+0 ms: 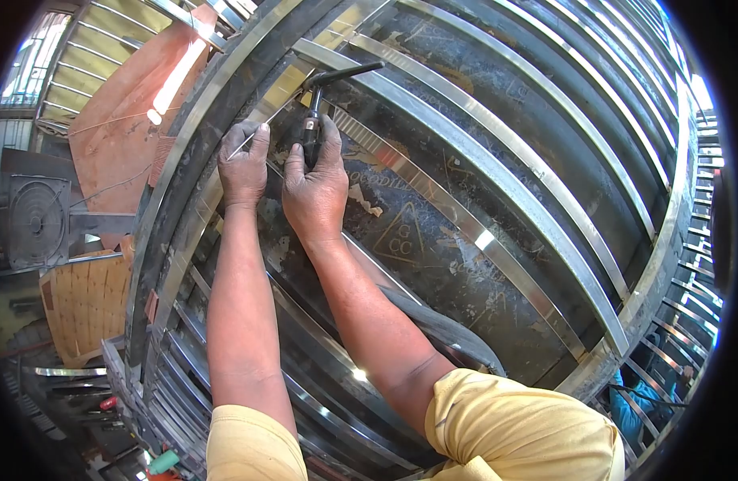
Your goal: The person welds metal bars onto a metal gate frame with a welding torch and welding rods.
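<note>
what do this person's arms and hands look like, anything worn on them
Both the left hand and right hand are gloveless, with grimy-looking fingers. The wrists and forearms are bare; yellow short sleeves cover the upper arms.

Box fan (38,220) at nine o'clock — reddish board (116,120) at ten — person in blue (625,410) at four.

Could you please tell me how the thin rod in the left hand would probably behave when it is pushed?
The thin rod looks straight beyond the left hand, so it is probably fairly stiff. Being so slender, it is likely light and might bend under a hard push. Its bright, metallic look suggests it may slide in the grip.
</note>
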Demonstrator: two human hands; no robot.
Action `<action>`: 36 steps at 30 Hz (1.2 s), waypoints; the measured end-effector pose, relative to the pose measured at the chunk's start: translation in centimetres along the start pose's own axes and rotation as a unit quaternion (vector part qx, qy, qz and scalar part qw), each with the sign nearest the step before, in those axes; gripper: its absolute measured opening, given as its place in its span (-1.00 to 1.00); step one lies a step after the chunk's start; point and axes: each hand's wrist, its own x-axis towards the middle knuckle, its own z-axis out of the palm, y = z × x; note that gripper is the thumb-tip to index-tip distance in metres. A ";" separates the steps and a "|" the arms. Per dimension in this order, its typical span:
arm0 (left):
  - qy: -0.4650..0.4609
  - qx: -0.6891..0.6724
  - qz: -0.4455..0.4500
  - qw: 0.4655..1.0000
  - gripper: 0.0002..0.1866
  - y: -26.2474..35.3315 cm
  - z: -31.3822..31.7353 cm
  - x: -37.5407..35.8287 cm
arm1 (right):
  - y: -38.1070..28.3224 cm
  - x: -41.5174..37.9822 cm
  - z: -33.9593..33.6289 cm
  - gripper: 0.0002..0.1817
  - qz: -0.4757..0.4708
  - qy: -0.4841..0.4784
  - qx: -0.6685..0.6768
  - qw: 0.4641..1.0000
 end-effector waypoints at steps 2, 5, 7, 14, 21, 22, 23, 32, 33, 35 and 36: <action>0.000 0.008 -0.002 1.000 -0.86 0.0 -0.1 0.0 | -0.1 0.0 0.0 -0.38 0.013 -0.005 0.002 1.000; 0.001 0.020 0.009 1.000 -0.86 0.1 -0.2 0.0 | -0.3 0.0 -0.2 -0.38 0.016 -0.002 0.002 1.000; 0.001 0.058 0.024 0.998 -0.85 -0.4 -0.3 0.2 | -0.1 0.1 0.1 -0.39 -0.013 0.017 0.026 0.999; -0.051 0.222 0.144 0.963 -0.82 -9.2 -1.9 2.4 | -1.1 0.1 -1.7 -0.40 0.109 -0.070 0.156 0.979; -0.121 0.309 0.210 0.920 -0.57 -13.9 -0.7 2.6 | 5.0 -2.0 5.9 -0.39 0.158 -0.073 0.180 0.968; -0.125 0.291 0.190 0.929 -0.57 -13.0 -0.2 2.0 | 5.1 -2.0 5.3 -0.40 0.159 -0.071 0.185 0.967; -0.129 0.285 0.180 0.933 -0.57 -12.6 0.1 1.5 | 5.1 -1.9 5.0 -0.40 0.156 -0.069 0.191 0.967; -0.166 0.476 0.277 0.818 -0.58 -11.8 -0.9 1.1 | 5.9 -1.8 2.2 -0.46 0.205 -0.095 0.334 0.915; -0.172 0.560 0.292 0.756 -0.58 -10.3 -1.0 0.8 | 4.5 -2.0 2.2 -0.47 0.176 -0.085 0.329 0.924; -0.123 0.451 0.300 0.832 -0.66 -11.3 -2.7 1.9 | 0.4 -0.6 -1.9 -0.40 0.069 0.007 0.188 0.980; -0.088 0.325 0.184 0.923 -0.77 -7.2 -1.8 1.1 | -0.4 -0.6 -2.4 -0.36 0.043 0.023 0.125 0.991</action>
